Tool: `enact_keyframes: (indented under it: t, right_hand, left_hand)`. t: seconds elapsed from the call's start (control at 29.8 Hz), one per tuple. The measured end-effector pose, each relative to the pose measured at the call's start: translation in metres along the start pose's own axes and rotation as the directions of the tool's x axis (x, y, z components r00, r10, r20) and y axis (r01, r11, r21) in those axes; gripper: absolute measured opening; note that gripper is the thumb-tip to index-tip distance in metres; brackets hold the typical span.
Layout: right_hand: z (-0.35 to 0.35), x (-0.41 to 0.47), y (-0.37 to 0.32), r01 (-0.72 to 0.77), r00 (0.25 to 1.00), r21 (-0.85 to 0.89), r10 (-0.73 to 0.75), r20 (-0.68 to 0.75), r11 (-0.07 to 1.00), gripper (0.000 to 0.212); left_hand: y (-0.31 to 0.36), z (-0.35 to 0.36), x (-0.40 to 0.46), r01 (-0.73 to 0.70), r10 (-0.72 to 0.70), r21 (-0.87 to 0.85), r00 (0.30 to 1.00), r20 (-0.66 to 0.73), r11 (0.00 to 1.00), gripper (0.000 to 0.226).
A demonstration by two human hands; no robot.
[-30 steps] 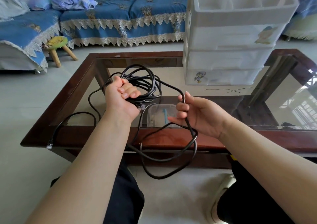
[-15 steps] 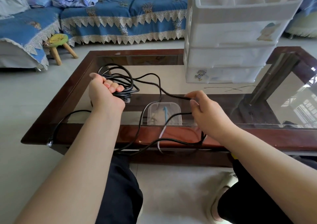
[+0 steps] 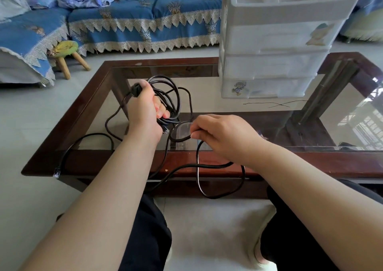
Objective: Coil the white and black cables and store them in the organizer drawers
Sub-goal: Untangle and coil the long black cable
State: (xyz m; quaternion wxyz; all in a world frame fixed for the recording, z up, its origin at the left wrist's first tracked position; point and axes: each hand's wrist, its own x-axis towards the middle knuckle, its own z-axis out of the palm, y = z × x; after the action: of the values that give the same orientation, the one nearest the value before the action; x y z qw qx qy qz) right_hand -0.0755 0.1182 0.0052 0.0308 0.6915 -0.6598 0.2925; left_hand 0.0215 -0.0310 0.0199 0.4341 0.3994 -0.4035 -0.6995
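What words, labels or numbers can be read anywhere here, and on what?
None can be read.
White drawer organizer: two cartoon stickers, one on the top drawer and one on the bottom drawer, show pictures only, no legible text.
Black cable and its plug: any marking is too small to read.

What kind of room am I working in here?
Most likely a home living room: a sofa with blue lace-trimmed covers, a glass-topped wooden coffee table and a small wooden stool on a tiled floor.
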Motion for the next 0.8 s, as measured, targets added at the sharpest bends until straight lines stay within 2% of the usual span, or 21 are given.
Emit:
enact_keyframes:
  t: [0.1, 0.2, 0.3, 0.4, 0.47, 0.64, 0.8]
  right_hand:
    - [-0.002, 0.006, -0.001, 0.002, 0.999, 0.025, -0.001, -0.04, 1.0, 0.029]
    - [-0.006, 0.012, 0.001, -0.035, 0.997, 0.093, 0.041, -0.066, 0.995, 0.022]
    - [-0.009, 0.018, 0.004, -0.086, 0.993, 0.126, 0.095, -0.066, 0.988, 0.017]
    - [-0.009, 0.022, 0.007, -0.14, 0.988, 0.155, 0.148, -0.04, 0.978, 0.016]
    - [-0.009, 0.026, 0.01, -0.19, 0.981, 0.172, 0.196, -0.016, 0.967, 0.017]
    - [-0.007, 0.033, 0.014, -0.255, 0.964, 0.197, 0.264, -0.022, 0.947, 0.018]
    - [-0.008, 0.038, 0.017, -0.36, 0.932, 0.117, 0.363, -0.008, 0.926, 0.032]
  left_hand:
    - [-0.005, 0.005, -0.007, 0.037, -0.047, 0.146, 0.997, 0.067, 0.989, 0.052]
    - [-0.009, 0.008, -0.02, 0.002, -0.073, 0.343, 0.979, 0.193, 0.939, 0.05]
    - [-0.011, 0.012, -0.033, 0.037, -0.163, 0.451, 0.956, 0.242, 0.892, 0.04]
    - [-0.011, 0.01, -0.036, 0.088, -0.28, 0.456, 0.885, 0.373, 0.886, 0.028]
    - [-0.011, 0.007, -0.034, 0.115, -0.342, 0.465, 0.831, 0.439, 0.878, 0.028]
    - [-0.008, 0.002, -0.028, 0.205, -0.415, 0.425, 0.763, 0.495, 0.882, 0.038]
    - [-0.006, -0.003, -0.028, 0.222, -0.456, 0.439, 0.7, 0.55, 0.87, 0.044]
